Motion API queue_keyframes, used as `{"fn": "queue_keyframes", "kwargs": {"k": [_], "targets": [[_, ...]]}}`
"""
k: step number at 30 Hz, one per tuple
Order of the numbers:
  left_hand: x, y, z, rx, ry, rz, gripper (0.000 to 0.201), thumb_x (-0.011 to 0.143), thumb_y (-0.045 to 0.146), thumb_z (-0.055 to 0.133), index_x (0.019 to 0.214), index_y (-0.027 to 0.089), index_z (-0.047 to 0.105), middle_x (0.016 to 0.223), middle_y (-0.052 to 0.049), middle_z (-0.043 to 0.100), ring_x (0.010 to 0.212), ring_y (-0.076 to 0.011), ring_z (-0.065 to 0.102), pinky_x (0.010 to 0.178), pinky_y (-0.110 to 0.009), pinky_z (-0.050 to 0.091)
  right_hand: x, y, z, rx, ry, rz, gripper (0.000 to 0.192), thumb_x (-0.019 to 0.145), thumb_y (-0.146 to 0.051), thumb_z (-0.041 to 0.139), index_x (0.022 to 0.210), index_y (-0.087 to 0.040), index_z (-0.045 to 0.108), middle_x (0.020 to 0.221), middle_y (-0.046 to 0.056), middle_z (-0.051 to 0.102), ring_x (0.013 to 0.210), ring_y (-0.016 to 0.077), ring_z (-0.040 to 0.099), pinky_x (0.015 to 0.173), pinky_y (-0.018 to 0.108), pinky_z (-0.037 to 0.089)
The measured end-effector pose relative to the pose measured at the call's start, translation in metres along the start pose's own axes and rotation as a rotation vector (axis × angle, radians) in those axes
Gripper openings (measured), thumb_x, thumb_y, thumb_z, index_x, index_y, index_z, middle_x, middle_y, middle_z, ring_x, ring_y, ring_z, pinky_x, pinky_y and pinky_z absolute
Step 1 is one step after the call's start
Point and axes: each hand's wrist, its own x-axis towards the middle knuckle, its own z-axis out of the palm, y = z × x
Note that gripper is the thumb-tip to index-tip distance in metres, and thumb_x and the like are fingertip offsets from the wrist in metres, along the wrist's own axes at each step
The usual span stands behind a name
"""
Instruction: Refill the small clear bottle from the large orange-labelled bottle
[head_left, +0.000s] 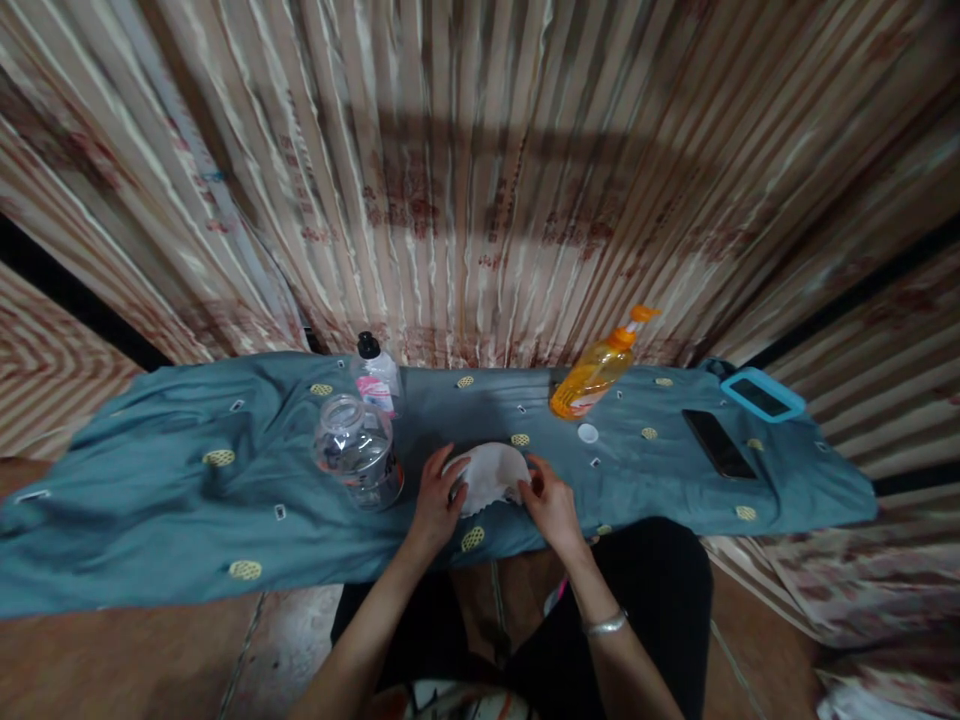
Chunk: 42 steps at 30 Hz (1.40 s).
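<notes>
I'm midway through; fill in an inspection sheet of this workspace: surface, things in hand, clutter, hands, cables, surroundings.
Surface: rumpled, patterned teal cloth.
Things in hand: white item, thin, ruffled along its lower edge; exact kind unclear.
Clutter: clear jar, black-capped bottle, orange pump bottle, white disc, dark phone, blue-framed device.
Hands: left hand and right hand appear to hold the white item at opposite sides.
Cables: nothing seen.
Surroundings: striped, flower-printed curtain behind; tiled floor below.

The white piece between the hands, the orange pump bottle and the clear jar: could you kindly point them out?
White piece (493, 476), head view: its middle.
Orange pump bottle (594, 375), head view: its body.
Clear jar (360, 456), head view: its side.
</notes>
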Motion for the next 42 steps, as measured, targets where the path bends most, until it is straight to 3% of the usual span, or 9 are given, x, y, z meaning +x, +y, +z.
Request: {"fn": "queue_keyframes", "kwargs": {"k": [8,13,16,20,23,28,34,38,42], "targets": [[0.0,-0.007,0.003,0.061,-0.048,-0.005,0.037,0.1,0.029,0.062,0.135,0.026,0.073,0.158,-0.014,0.062,0.147,-0.0325,0.058,0.124,-0.061,0.049,0.001,0.002,-0.003,-0.065,0.005,0.034,0.048,0.103,-0.047,0.073,0.14,-0.019,0.062,0.122,0.008,0.07,0.096,0.0193,0.071,0.088,0.041,0.064],[-0.001,-0.006,0.003,0.031,-0.067,-0.073,0.045,0.098,0.03,0.064,0.142,0.022,0.069,0.158,-0.017,0.062,0.147,-0.0338,0.06,0.124,-0.06,0.049,0.01,-0.001,0.016,-0.119,-0.06,0.015,0.044,0.103,-0.044,0.073,0.138,-0.019,0.063,0.112,0.005,0.071,0.091,0.0182,0.071,0.087,0.04,0.064],[-0.002,-0.006,0.002,0.002,-0.047,-0.086,0.046,0.098,0.031,0.064,0.143,0.023,0.069,0.158,-0.016,0.062,0.146,-0.0332,0.06,0.123,-0.059,0.051,0.008,0.0,0.011,-0.138,-0.035,0.005,0.043,0.104,-0.045,0.071,0.138,-0.019,0.064,0.109,0.004,0.071,0.086,0.0168,0.07,0.083,0.038,0.063],[-0.002,-0.006,0.002,0.006,-0.073,-0.039,0.04,0.098,0.028,0.064,0.137,0.026,0.074,0.159,-0.015,0.062,0.145,-0.0341,0.061,0.122,-0.062,0.051,0.006,-0.007,-0.001,-0.168,0.109,-0.08,0.049,0.101,-0.047,0.074,0.14,-0.02,0.063,0.134,0.011,0.067,0.121,0.0277,0.068,0.106,0.054,0.058],[-0.003,-0.005,0.003,0.018,-0.076,-0.035,0.039,0.098,0.024,0.064,0.134,0.026,0.075,0.159,-0.015,0.061,0.146,-0.0359,0.06,0.122,-0.063,0.051,0.016,-0.036,0.008,-0.119,0.117,-0.23,0.049,0.102,-0.048,0.071,0.142,-0.02,0.063,0.144,0.013,0.064,0.134,0.0309,0.062,0.115,0.059,0.052],[-0.005,-0.006,0.006,0.008,-0.069,-0.034,0.045,0.097,0.023,0.065,0.142,0.024,0.071,0.16,-0.017,0.06,0.149,-0.0369,0.059,0.124,-0.064,0.05,0.064,-0.119,0.057,0.001,-0.052,-0.466,0.056,0.101,-0.051,0.072,0.148,-0.022,0.06,0.146,0.013,0.064,0.13,0.0295,0.065,0.111,0.056,0.055],[-0.009,-0.009,0.01,0.006,-0.028,-0.033,0.044,0.099,0.027,0.064,0.142,0.021,0.07,0.158,-0.019,0.061,0.148,-0.0369,0.059,0.124,-0.062,0.05,0.125,-0.206,0.11,0.077,-0.205,-0.592,0.067,0.095,-0.049,0.081,0.152,-0.022,0.057,0.166,0.015,0.048,0.154,0.0378,0.046,0.125,0.066,0.039],[-0.009,-0.009,0.009,0.027,-0.043,-0.017,0.047,0.096,0.022,0.065,0.143,0.021,0.069,0.158,-0.018,0.061,0.146,-0.0365,0.06,0.123,-0.062,0.05,0.138,-0.225,0.126,0.109,-0.278,-0.562,0.055,0.099,-0.048,0.076,0.145,-0.02,0.062,0.149,0.014,0.062,0.134,0.0313,0.063,0.114,0.058,0.053],[-0.009,-0.006,0.005,0.045,-0.074,-0.031,0.05,0.094,0.022,0.068,0.144,0.022,0.068,0.161,-0.018,0.059,0.148,-0.037,0.059,0.123,-0.063,0.05,0.133,-0.207,0.104,0.156,-0.221,-0.503,0.047,0.102,-0.051,0.072,0.135,-0.018,0.065,0.123,0.009,0.071,0.107,0.023,0.071,0.098,0.048,0.061]]}}
